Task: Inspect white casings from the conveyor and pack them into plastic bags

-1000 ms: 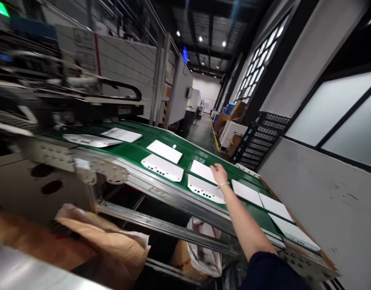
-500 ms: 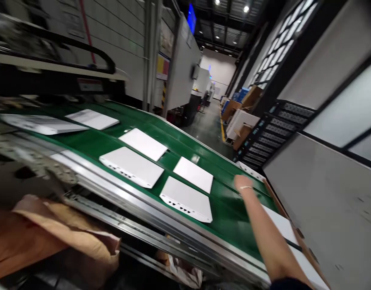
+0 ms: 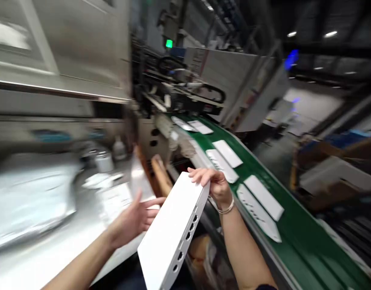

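My right hand [image 3: 212,183] grips the top end of a white plastic router cover [image 3: 170,229], fingers over its upper edge. The cover is held tilted in front of me, with a row of port cutouts along its right side. My left hand [image 3: 135,217] is open beside the cover's left edge, fingers spread; whether the fingertips touch it I cannot tell. To the right, more white cover pieces [image 3: 258,211] lie in pairs on a green conveyor belt [image 3: 297,241].
A worktable [image 3: 19,266] stands on the left with a silvery plastic sheet [image 3: 28,197], a small white jar [image 3: 103,162] and a dispenser bottle [image 3: 119,149]. Brown paper [image 3: 161,175] and a metal rail lie between table and belt. Machinery [image 3: 185,88] stands at the belt's far end.
The view has swung left from the belt to the worktable. My right hand, earlier out over the belt, now holds a router cover in front of me. My left hand has come into view.
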Available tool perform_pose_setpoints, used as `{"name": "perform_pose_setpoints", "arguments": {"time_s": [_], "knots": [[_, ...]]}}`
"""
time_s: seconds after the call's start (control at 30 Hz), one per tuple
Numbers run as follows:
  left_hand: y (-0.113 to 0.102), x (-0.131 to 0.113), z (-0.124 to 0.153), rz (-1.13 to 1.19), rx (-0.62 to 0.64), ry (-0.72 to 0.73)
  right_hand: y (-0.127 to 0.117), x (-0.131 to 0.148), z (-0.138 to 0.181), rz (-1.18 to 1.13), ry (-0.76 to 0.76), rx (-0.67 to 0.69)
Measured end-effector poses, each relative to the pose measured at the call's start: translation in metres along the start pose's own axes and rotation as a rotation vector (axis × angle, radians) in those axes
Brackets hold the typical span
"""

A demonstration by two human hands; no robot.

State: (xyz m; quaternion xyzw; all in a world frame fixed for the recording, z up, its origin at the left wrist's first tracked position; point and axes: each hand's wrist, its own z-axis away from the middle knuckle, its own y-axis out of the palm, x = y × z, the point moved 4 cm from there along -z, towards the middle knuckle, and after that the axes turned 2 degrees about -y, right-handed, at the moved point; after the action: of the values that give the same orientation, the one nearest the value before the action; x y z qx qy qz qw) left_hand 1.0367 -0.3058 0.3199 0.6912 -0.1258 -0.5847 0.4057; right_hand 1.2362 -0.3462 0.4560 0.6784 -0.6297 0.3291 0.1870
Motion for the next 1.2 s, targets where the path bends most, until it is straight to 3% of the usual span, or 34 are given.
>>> {"name": "perform_pose_setpoints", "arguments": {"time_s": [0.1, 0.2, 0.33, 0.47, 0.7, 1.0, 1.2], "knots": [[-0.021, 0.013, 0.089, 0.327, -0.078, 0.028, 0.107, -0.082, -0.020, -0.281, 0.139, 0.055], [-0.045, 0.013, 0.152, 0.540, -0.153, 0.092, 0.186, -0.141, -0.023, -0.415, 0.347, 0.003], [-0.088, -0.001, 0.220, 0.600, -0.389, 0.316, 0.261, -0.201, 0.006, -0.439, 0.785, -0.130], [-0.116, -0.007, 0.256, 0.581, -0.570, 0.425, 0.310, -0.223, 0.045, -0.505, 1.027, -0.133], [-0.135, -0.019, 0.250, 0.567, -0.688, 0.573, 0.336, -0.202, 0.052, -0.580, 1.090, -0.165], [-0.147, -0.027, 0.215, 0.592, -0.663, 0.592, 0.312, -0.205, 0.042, -0.588, 1.127, -0.222], [-0.157, -0.030, 0.216, 0.613, -0.730, 0.625, 0.316, -0.215, 0.036, -0.590, 1.199, -0.209]]}}
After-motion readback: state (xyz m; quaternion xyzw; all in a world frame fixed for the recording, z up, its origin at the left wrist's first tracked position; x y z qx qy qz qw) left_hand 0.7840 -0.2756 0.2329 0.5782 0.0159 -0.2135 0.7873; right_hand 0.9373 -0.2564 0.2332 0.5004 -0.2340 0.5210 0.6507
